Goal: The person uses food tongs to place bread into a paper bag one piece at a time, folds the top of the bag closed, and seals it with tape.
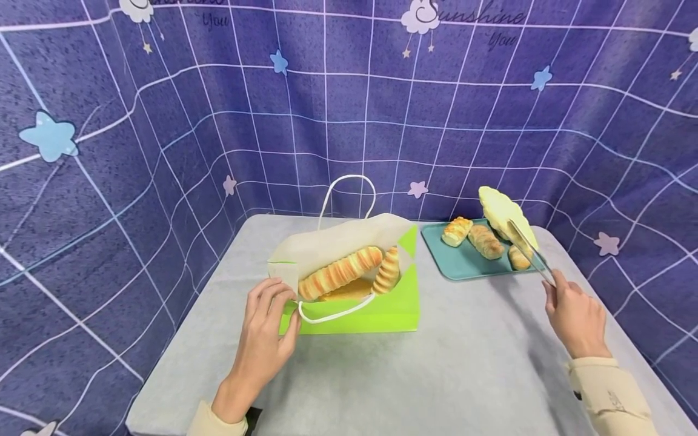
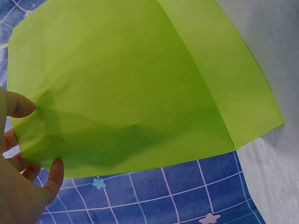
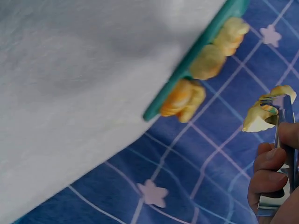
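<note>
On the left, my left hand grips the near left edge of a green paper bag, thumb in front, fingers at the rim. The bag lies tilted, its white inside facing up, with a long ridged bread roll, a second ridged bread and a flatter brown piece in it. At the right, my right hand holds metal tongs. Their tips pinch a pale yellow, scalloped bread, raised above a teal tray. In the right wrist view, fingers wrap the tongs.
Several small breads, including a twisted brown one and a golden one, lie on the tray. White handles stand up behind and hang before the bag. The grey table meets a blue patterned curtain behind.
</note>
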